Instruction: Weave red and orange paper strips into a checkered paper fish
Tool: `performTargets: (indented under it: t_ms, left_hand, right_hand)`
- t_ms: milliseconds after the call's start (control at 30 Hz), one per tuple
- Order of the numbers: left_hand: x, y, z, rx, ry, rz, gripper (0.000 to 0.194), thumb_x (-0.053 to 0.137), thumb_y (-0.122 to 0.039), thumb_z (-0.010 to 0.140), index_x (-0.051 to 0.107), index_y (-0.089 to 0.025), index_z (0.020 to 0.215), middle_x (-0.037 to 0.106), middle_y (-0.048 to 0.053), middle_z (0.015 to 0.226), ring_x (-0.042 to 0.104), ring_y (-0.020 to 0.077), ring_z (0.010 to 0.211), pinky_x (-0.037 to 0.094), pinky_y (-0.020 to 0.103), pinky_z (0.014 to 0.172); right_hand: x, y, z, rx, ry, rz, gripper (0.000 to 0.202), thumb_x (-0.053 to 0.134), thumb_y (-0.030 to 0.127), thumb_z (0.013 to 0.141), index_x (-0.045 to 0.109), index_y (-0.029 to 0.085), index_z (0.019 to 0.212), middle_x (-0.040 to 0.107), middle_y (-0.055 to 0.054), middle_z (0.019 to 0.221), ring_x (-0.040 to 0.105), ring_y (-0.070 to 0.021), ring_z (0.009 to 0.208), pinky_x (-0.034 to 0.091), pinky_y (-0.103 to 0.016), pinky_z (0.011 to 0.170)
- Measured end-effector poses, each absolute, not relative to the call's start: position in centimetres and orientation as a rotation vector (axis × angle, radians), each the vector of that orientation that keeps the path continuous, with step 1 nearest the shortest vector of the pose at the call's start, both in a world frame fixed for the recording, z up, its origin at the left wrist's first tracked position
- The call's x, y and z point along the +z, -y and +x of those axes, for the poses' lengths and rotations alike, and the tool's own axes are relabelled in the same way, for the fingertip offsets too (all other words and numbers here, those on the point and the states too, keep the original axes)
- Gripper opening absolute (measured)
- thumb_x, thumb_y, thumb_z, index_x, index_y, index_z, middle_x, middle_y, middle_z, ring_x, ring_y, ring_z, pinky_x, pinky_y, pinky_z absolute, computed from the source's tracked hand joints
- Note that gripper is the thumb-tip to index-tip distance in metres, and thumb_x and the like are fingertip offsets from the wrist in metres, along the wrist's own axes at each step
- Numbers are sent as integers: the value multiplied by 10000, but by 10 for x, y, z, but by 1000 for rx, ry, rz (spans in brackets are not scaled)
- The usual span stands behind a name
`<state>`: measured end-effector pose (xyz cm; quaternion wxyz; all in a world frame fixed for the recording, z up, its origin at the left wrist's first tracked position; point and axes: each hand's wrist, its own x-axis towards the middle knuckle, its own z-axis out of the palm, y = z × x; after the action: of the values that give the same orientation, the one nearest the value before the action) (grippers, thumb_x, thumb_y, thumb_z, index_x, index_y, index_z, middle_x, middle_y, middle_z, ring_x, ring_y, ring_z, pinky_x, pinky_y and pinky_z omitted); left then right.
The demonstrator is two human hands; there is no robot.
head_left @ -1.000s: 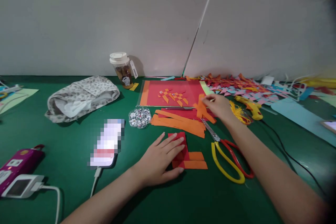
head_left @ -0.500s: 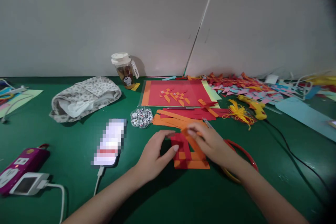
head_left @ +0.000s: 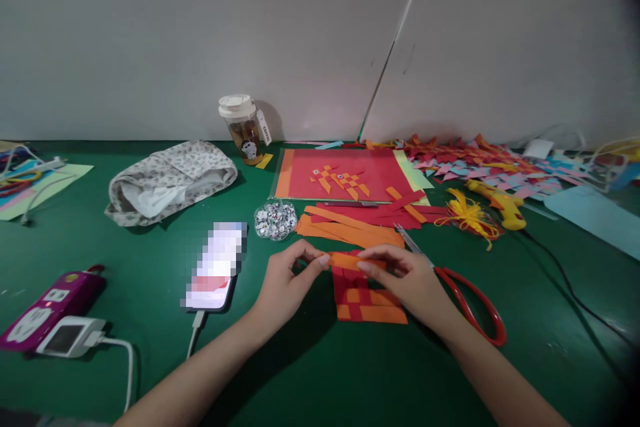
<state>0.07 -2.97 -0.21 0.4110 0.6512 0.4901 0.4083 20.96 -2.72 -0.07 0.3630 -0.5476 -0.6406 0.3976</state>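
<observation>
An orange paper strip (head_left: 345,261) is stretched sideways between my two hands. My left hand (head_left: 290,283) pinches its left end between thumb and forefinger. Thumb and fingers of my right hand (head_left: 407,277) close on its right part. Below the strip lies a small weave of red and orange strips (head_left: 354,297), with red strips upright and orange strips crossing them near the bottom. Loose orange strips (head_left: 340,228) and red strips (head_left: 380,215) lie just beyond my hands. Red-handled scissors (head_left: 493,320) rest partly under my right hand and forearm.
Woven paper fish (head_left: 350,181) lie on a red sheet (head_left: 300,170). Around are a bag of googly eyes (head_left: 275,220), phone (head_left: 217,267), cup (head_left: 243,130), patterned cloth (head_left: 175,173), purple power strip (head_left: 50,310), yellow glue gun (head_left: 500,203), yellow string (head_left: 467,213) and paper scraps (head_left: 480,160).
The orange strip has swung from slanting in my right hand to lying level. My left hand has closed on its left end. The view has shifted slightly, and more of the scissors shows.
</observation>
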Motion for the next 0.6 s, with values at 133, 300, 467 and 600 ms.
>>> performTargets:
  t_ms: [133,300,467,600]
  left_hand:
    - [-3,31,2,913,-1223,1742,138,526,-299,862,547,-187,783,574,-20,741,507,118,677,374,237,613]
    - [-10,27,2,905,-1190,1732,112,491,-283,882,555,-198,846,602,-17,772,534,122,701,388,245,643]
    - [-16,19,-2,993,-1228,1596,128,492,-305,880,537,-194,836,611,-11,754,559,129,705,400,242,642]
    - [-18,17,-4,972,-1290,1580,131,473,-324,886,515,-203,855,625,-8,746,576,141,692,383,239,583]
  right_hand:
    - [-5,27,211,966,1613,-1439,230,668,425,726,679,210,807,707,-51,858,653,-209,810,518,-305,695]
    - [-5,28,208,850,1732,-1451,224,593,427,794,662,216,820,698,-30,822,645,-181,749,517,-280,648]
    - [-12,21,219,301,1987,-1619,266,491,430,858,630,204,871,657,-55,856,609,-218,800,495,-356,689]
    - [-17,19,223,184,2163,-1576,265,432,393,896,616,215,962,631,-65,921,580,-233,922,463,-409,815]
